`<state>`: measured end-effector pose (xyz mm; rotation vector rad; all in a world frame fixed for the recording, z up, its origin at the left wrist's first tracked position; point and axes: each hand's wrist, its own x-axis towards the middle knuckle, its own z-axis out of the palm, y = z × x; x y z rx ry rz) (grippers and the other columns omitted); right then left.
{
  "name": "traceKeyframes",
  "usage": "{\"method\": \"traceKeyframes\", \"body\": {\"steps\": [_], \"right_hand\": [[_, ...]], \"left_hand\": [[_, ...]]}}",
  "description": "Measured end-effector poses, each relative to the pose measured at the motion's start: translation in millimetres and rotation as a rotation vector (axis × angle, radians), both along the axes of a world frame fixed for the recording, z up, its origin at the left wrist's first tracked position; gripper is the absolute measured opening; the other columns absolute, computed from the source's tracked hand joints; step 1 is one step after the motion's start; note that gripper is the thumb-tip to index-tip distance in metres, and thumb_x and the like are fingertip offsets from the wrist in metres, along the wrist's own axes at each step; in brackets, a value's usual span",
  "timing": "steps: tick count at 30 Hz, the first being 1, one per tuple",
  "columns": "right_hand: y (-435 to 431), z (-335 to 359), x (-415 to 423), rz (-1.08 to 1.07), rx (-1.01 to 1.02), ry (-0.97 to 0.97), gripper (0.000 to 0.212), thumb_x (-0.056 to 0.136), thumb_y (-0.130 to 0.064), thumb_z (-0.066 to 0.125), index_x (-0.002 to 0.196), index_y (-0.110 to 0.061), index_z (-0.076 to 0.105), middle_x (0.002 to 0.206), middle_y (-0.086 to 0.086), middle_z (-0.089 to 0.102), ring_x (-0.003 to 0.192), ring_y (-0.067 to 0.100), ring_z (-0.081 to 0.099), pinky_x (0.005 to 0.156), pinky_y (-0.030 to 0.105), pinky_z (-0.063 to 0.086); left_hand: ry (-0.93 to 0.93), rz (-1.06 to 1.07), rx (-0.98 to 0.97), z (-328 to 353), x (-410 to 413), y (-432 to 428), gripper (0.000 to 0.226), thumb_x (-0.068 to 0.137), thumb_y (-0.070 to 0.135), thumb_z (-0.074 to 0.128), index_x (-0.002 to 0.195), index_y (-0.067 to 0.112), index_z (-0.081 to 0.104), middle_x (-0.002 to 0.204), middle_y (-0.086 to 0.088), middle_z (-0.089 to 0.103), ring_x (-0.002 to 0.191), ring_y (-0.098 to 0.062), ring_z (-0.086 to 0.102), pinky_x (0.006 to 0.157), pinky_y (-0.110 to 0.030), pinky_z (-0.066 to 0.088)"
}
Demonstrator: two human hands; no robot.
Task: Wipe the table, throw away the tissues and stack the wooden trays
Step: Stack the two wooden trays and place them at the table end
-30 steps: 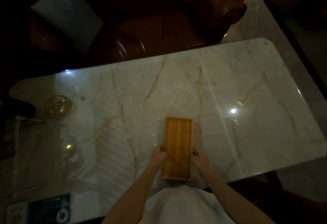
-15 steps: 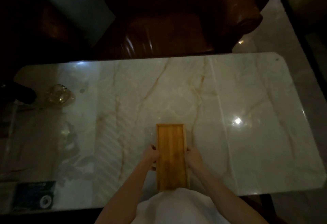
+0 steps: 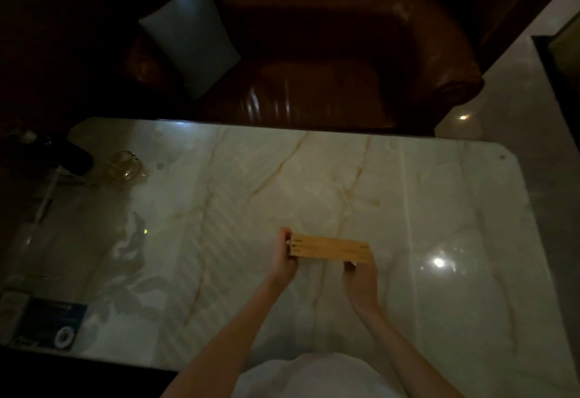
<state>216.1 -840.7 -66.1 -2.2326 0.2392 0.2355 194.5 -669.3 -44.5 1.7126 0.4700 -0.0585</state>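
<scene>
The wooden tray [image 3: 329, 248] is lifted above the marble table [image 3: 439, 209] and tilted on edge, so I see its long slatted side. It looks like a stack of trays, but the dim light hides the layers. My left hand [image 3: 284, 256] grips its left end. My right hand [image 3: 361, 275] holds it from below at the right end. No tissue shows in view.
A glass ashtray [image 3: 124, 165] stands near the table's far left corner, beside a dark object [image 3: 75, 159]. A blue packet [image 3: 51, 324] lies at the near left edge. A brown leather armchair [image 3: 314, 77] with a grey cushion [image 3: 191, 38] stands behind the table.
The tray lay flat lengthwise between my hands on the table. It has been lifted and turned sideways on edge, and the view has tilted up toward the armchair.
</scene>
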Motion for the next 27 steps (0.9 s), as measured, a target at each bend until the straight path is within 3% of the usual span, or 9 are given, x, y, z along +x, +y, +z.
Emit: {"method": "traceKeyframes", "body": {"steps": [3, 8, 10, 12, 14, 17, 20, 23, 27], "right_hand": [[-1.3, -5.8, -5.6, -0.017, 0.009, -0.013, 0.035, 0.088, 0.008, 0.056, 0.121, -0.003, 0.061, 0.117, 0.014, 0.063, 0.11, 0.027, 0.06, 0.091, 0.019, 0.037], [6.8, -6.6, -6.6, -0.009, 0.035, -0.02, 0.036, 0.086, 0.009, 0.058, 0.119, -0.004, 0.061, 0.114, 0.014, 0.061, 0.105, 0.028, 0.061, 0.089, 0.024, 0.041], [8.9, -5.5, -8.5, 0.011, 0.038, -0.026, 0.037, 0.086, 0.01, 0.058, 0.12, -0.003, 0.061, 0.114, 0.014, 0.061, 0.105, 0.029, 0.061, 0.09, 0.022, 0.041], [6.0, -6.4, -10.2, 0.045, 0.032, -0.044, 0.037, 0.084, 0.013, 0.059, 0.12, 0.0, 0.06, 0.116, 0.018, 0.061, 0.107, 0.032, 0.061, 0.091, 0.014, 0.037], [3.7, -4.3, -10.8, 0.093, 0.037, -0.058, 0.038, 0.084, 0.013, 0.061, 0.121, 0.004, 0.059, 0.118, 0.022, 0.06, 0.11, 0.037, 0.06, 0.093, 0.014, 0.035], [1.8, 9.6, -12.3, 0.168, 0.133, -0.101, 0.059, 0.086, 0.004, 0.065, 0.14, -0.002, 0.044, 0.141, 0.007, 0.048, 0.133, 0.017, 0.046, 0.107, 0.015, 0.032], [9.0, 22.5, -20.1, 0.138, 0.33, -0.098, 0.078, 0.087, 0.004, 0.064, 0.152, -0.016, 0.026, 0.154, -0.015, 0.031, 0.141, -0.008, 0.028, 0.113, 0.007, 0.025], [17.6, 23.3, -30.3, 0.069, 0.39, -0.074, 0.078, 0.087, 0.007, 0.064, 0.152, -0.014, 0.026, 0.15, -0.021, 0.032, 0.138, -0.015, 0.028, 0.11, 0.004, 0.026], [12.3, 16.8, -35.9, 0.088, 0.373, -0.059, 0.073, 0.09, 0.004, 0.061, 0.152, -0.012, 0.025, 0.151, -0.021, 0.03, 0.139, -0.014, 0.026, 0.114, 0.009, 0.026]], "left_hand": [[0.001, 0.02, 0.006, -2.5, 4.9, -5.6, 0.017, 0.079, -0.012, 0.036, 0.095, -0.006, 0.039, 0.084, -0.014, 0.041, 0.076, -0.023, 0.037, 0.068, -0.041, 0.033], [0.036, 0.012, 0.069, -3.8, 5.2, 4.0, 0.037, 0.078, -0.032, 0.043, 0.098, -0.001, 0.04, 0.077, -0.003, 0.043, 0.07, -0.015, 0.043, 0.068, -0.027, 0.036], [0.034, -0.009, 0.082, -1.9, 4.6, 11.0, 0.034, 0.078, -0.03, 0.049, 0.098, -0.003, 0.045, 0.079, -0.006, 0.048, 0.072, -0.022, 0.049, 0.071, -0.028, 0.041], [0.015, -0.036, 0.063, 0.1, 5.1, 16.3, 0.026, 0.078, -0.022, 0.056, 0.1, -0.008, 0.051, 0.089, -0.017, 0.057, 0.085, -0.034, 0.059, 0.08, -0.039, 0.049], [0.013, -0.055, -0.004, 9.7, 2.0, 22.9, 0.031, 0.079, -0.018, 0.059, 0.108, -0.006, 0.052, 0.103, -0.019, 0.062, 0.101, -0.035, 0.061, 0.09, -0.045, 0.05], [0.014, -0.091, -0.008, 17.4, -1.2, 26.5, 0.037, 0.082, -0.019, 0.056, 0.107, 0.008, 0.052, 0.107, -0.017, 0.063, 0.105, -0.031, 0.061, 0.092, -0.042, 0.049], [0.019, -0.091, 0.01, 18.8, -5.4, 23.1, 0.034, 0.084, -0.02, 0.046, 0.107, 0.003, 0.052, 0.107, -0.017, 0.063, 0.099, -0.011, 0.062, 0.089, -0.026, 0.049], [0.026, -0.07, -0.022, 17.4, -9.5, 19.4, 0.037, 0.082, -0.026, 0.039, 0.107, -0.003, 0.051, 0.107, -0.006, 0.061, 0.099, 0.004, 0.059, 0.087, -0.009, 0.047], [-0.007, -0.108, -0.025, 15.6, -15.2, 21.2, 0.04, 0.08, -0.029, 0.034, 0.105, -0.002, 0.049, 0.111, -0.004, 0.058, 0.107, 0.002, 0.056, 0.095, -0.012, 0.045]]}}
